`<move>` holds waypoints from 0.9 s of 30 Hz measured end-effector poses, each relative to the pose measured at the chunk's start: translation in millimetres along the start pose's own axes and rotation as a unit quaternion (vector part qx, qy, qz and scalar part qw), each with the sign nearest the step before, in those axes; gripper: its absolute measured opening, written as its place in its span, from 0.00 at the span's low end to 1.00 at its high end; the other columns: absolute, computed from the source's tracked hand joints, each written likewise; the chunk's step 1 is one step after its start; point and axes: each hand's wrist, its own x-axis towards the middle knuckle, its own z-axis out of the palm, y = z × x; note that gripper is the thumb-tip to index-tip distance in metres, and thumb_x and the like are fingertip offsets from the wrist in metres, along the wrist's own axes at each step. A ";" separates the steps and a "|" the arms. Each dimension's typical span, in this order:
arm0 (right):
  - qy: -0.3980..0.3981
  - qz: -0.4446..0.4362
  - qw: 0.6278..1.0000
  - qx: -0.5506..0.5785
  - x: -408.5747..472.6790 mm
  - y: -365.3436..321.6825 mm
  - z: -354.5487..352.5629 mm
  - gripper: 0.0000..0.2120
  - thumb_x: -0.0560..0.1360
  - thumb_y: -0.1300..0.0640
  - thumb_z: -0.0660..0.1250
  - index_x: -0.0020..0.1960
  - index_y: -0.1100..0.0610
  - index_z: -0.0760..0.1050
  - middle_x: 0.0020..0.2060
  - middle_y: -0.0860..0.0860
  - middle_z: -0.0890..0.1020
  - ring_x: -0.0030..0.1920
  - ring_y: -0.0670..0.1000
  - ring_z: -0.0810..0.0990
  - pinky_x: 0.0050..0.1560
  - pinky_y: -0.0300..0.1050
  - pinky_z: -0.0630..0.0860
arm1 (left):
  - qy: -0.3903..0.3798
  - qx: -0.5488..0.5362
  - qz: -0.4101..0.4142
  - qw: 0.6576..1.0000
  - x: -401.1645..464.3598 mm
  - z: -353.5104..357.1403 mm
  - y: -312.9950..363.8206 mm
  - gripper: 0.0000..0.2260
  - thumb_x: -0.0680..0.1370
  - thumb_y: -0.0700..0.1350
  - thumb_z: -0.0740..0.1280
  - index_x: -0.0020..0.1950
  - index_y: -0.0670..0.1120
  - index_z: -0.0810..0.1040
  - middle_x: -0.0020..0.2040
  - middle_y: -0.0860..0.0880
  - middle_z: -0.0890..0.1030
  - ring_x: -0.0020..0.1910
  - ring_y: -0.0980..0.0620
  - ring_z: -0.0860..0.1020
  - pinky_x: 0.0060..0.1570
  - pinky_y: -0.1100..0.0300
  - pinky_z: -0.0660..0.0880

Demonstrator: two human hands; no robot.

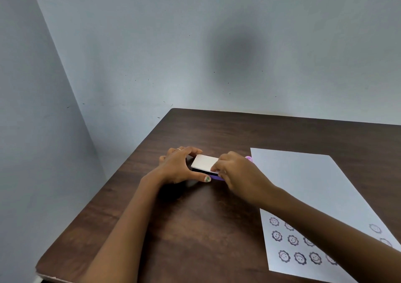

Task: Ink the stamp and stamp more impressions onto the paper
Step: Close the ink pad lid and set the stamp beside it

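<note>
A flat ink pad case with a pale lid (204, 162) lies on the dark wooden table (195, 228). My left hand (181, 166) grips its left end, thumb at the front edge. My right hand (235, 173) pinches the lid's right front corner, and the lid is tilted up a little with a dark gap beneath it. A purple object (248, 158), possibly the stamp, peeks out behind my right hand. A purple strip (214, 177) shows under the case's front. The white paper (303, 185) lies to the right, with several flower-face impressions (293, 239) in its near part.
The table stands in a corner of pale blue walls (130, 55). Its left edge (97, 196) runs diagonally toward me and its far edge sits against the wall. My right forearm crosses over the paper's near left part.
</note>
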 end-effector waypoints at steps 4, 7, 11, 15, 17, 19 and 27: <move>-0.001 0.009 1.000 0.014 -1.3 1.1 1.1 0.15 0.75 0.63 0.64 0.61 0.54 0.76 0.58 0.51 0.80 0.58 0.50 0.73 0.65 0.52 0.68 | 0.000 -0.027 -0.002 1.000 -2.9 -2.9 -0.1 0.32 0.61 0.64 0.75 0.62 0.63 0.70 0.57 0.62 0.69 0.63 0.55 0.63 0.60 0.55 0.56; 0.020 0.003 0.999 0.033 -4.3 3.9 2.1 0.14 0.77 0.61 0.62 0.61 0.55 0.76 0.59 0.51 0.80 0.58 0.49 0.73 0.64 0.46 0.68 | -0.002 -0.047 -0.006 0.999 -2.9 -5.4 -2.5 0.30 0.61 0.63 0.76 0.61 0.63 0.72 0.62 0.59 0.72 0.65 0.54 0.66 0.66 0.50 0.60; 0.051 -0.003 0.997 0.052 -11.1 8.1 4.4 0.15 0.77 0.54 0.62 0.62 0.55 0.75 0.62 0.51 0.78 0.60 0.48 0.72 0.59 0.39 0.66 | -0.011 -0.054 0.006 0.998 -3.2 -8.1 -4.1 0.27 0.63 0.61 0.76 0.60 0.62 0.73 0.64 0.57 0.74 0.64 0.54 0.68 0.68 0.44 0.62; 0.038 0.008 0.999 0.036 -14.8 8.8 9.8 0.17 0.77 0.52 0.62 0.63 0.57 0.74 0.63 0.53 0.77 0.62 0.50 0.72 0.64 0.46 0.66 | -0.009 -0.054 0.010 0.998 -3.8 -8.1 -2.7 0.27 0.62 0.61 0.76 0.59 0.62 0.74 0.63 0.57 0.75 0.63 0.54 0.69 0.67 0.44 0.63; 0.041 0.011 0.999 0.028 -15.6 8.8 12.9 0.14 0.78 0.54 0.60 0.61 0.57 0.75 0.60 0.53 0.79 0.61 0.50 0.73 0.67 0.49 0.65 | -0.010 -0.048 0.011 0.999 -3.8 -7.6 -1.9 0.27 0.62 0.62 0.76 0.60 0.62 0.74 0.64 0.57 0.74 0.63 0.54 0.69 0.67 0.43 0.63; 0.031 0.017 0.999 0.019 -15.4 7.9 15.3 0.14 0.79 0.55 0.59 0.60 0.58 0.76 0.58 0.53 0.80 0.60 0.49 0.74 0.70 0.51 0.62 | -0.008 -0.043 0.012 0.999 -4.5 -7.4 -1.1 0.28 0.62 0.62 0.76 0.60 0.62 0.74 0.64 0.57 0.74 0.64 0.53 0.68 0.67 0.43 0.63; 0.028 0.015 0.999 0.020 -20.6 6.1 22.0 0.13 0.79 0.57 0.55 0.57 0.60 0.75 0.55 0.54 0.79 0.57 0.52 0.76 0.69 0.45 0.58 | -0.002 0.003 0.069 0.998 -8.9 11.4 20.1 0.28 0.71 0.59 0.70 0.69 0.58 0.69 0.73 0.60 0.65 0.72 0.55 0.58 0.70 0.50 0.54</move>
